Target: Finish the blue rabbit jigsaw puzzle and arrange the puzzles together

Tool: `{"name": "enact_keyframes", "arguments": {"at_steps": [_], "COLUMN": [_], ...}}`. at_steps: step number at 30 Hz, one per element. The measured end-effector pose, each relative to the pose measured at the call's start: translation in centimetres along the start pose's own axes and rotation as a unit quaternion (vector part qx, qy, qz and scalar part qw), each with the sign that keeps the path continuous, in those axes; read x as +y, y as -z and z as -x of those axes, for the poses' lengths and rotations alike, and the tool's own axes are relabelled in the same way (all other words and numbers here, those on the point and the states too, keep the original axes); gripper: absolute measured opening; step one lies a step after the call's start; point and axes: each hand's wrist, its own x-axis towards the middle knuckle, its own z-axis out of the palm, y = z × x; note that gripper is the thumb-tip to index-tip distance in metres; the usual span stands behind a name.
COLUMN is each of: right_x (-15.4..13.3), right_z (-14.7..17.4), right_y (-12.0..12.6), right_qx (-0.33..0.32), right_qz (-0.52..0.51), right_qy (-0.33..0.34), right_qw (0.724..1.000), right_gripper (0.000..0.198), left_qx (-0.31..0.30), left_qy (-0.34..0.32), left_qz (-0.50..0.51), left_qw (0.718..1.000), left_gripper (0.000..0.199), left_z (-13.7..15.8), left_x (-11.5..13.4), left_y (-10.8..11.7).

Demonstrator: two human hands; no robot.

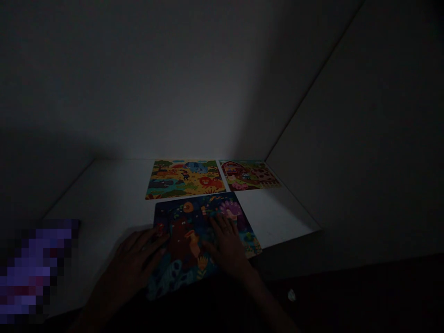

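The scene is very dim. A dark blue picture puzzle board (pixel 194 217) with a bear and a peacock lies on the white table (pixel 107 203) right in front of me. My left hand (pixel 137 261) rests flat on its left edge, fingers spread. My right hand (pixel 227 247) lies flat on the board's right half, fingers apart. Neither hand grips anything. Behind the blue board lie a yellow safari puzzle (pixel 185 178) and, to its right, a farm puzzle (pixel 248 174) with a red barn.
White walls close the table in at the back and on the right. A blurred-out patch (pixel 34 268) sits at the table's near left. The table's right edge (pixel 298 233) drops into darkness.
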Motion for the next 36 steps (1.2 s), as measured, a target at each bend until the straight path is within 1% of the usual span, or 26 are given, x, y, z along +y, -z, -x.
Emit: {"name": "enact_keyframes", "arguments": {"at_steps": [3,8,13,17,22,28,32,36], "right_x": [1.4,4.8,10.3,14.2,16.8,20.6,23.3,24.8], "right_z": [-0.1,0.5,1.0,1.0,1.3,1.4,1.6,1.9], "right_y": [0.8,2.7,4.5,6.0,7.1,8.8,10.0,11.2], "right_qx": [0.002,0.017,0.033,0.042,0.057,0.073,0.091,0.092], "right_qz": [0.039,0.087,0.104,0.101,0.098,0.08,0.065,0.054], "right_qy": [-0.015,-0.009,-0.015,-0.001,0.012,-0.013,-0.032,-0.069], "right_qw": [0.999,0.996,0.994,0.994,0.993,0.994,0.993,0.992], "right_gripper": [0.069,0.064,0.058,0.056,0.056,0.053,0.057,0.057], "left_qx": [0.001,0.007,0.01,0.004,0.002,0.004,-0.002,-0.013], "left_qy": [-0.002,0.008,0.02,0.027,0.026,0.026,0.039,0.044], "left_qz": [-0.012,-0.002,0.003,0.008,0.013,0.026,0.029,0.03], "left_qw": [1.0,1.0,1.0,1.0,1.0,0.999,0.999,0.999], "left_gripper": [0.048,0.054,0.054,0.056,0.054,0.052,0.051,0.051], "left_z": [0.1,0.1,0.1,0.2,0.2,0.2,0.3,0.6], "left_x": [-0.2,-0.6,-0.4,-0.6,-0.9,-1.0,-1.3,-1.8], "left_y": [-0.2,-0.7,-0.6,-0.7,-1.0,-1.2,-1.5,-2.0]}}
